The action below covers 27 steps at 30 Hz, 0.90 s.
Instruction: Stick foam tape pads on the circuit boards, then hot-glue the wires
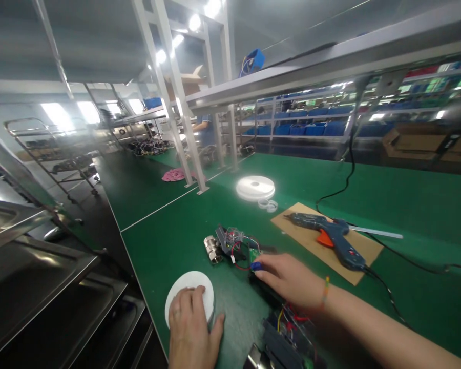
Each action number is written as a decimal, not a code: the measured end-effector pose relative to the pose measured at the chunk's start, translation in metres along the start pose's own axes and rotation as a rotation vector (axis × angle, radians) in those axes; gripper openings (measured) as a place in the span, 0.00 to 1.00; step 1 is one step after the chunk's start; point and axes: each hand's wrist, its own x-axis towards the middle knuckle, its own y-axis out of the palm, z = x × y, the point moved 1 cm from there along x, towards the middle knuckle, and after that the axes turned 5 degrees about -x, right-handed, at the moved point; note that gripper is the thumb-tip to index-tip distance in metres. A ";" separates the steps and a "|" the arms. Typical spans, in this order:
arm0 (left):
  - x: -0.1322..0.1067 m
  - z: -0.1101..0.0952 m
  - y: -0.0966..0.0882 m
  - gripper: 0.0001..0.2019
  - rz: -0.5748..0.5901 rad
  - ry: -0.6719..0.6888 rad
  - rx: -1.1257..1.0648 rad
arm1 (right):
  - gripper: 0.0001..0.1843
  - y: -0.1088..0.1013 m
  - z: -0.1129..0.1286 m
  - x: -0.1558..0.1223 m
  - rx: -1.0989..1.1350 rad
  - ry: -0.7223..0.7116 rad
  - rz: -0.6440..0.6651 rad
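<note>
My left hand (pixel 190 323) lies on a round white disc (pixel 188 281) near the front edge of the bench, its fingers stretched over the top and the thumb apart. With thumb and fingers pinched, my right hand (pixel 286 277) holds a small blue part (pixel 256 266) at a green circuit board (pixel 254 253). That board belongs to a dark assembly with thin red and black wires and a white plug (pixel 232 259). A silver threaded metal fitting (pixel 212 249) sits at the assembly's left end. Below my right wrist is a second dark wired assembly (pixel 282 341), partly cut off by the frame.
A blue glue gun (pixel 330 233) with an orange trigger rests on brown cardboard (pixel 292 221), its cord trailing right. Farther back are a white reel (pixel 255 188), clear rings (pixel 268 205), white shelf posts (pixel 188 128) and a pink cloth (pixel 173 175). Metal trays (pixel 57 251) stand left of the bench.
</note>
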 end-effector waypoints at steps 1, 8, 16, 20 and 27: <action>-0.003 0.007 0.002 0.21 -0.004 0.048 -0.028 | 0.15 0.000 -0.001 -0.001 0.005 0.001 -0.005; -0.018 0.039 0.003 0.18 0.036 0.184 -0.058 | 0.17 -0.002 -0.010 0.000 0.067 0.059 -0.093; 0.034 0.004 -0.041 0.17 -0.083 0.134 -0.213 | 0.08 0.001 -0.019 -0.002 0.196 0.095 -0.188; 0.091 -0.041 -0.053 0.15 -0.094 0.229 -0.371 | 0.09 0.001 -0.023 -0.005 0.217 0.126 -0.260; 0.136 -0.072 -0.017 0.14 0.035 0.352 -0.326 | 0.06 0.002 -0.023 -0.014 0.222 0.214 -0.384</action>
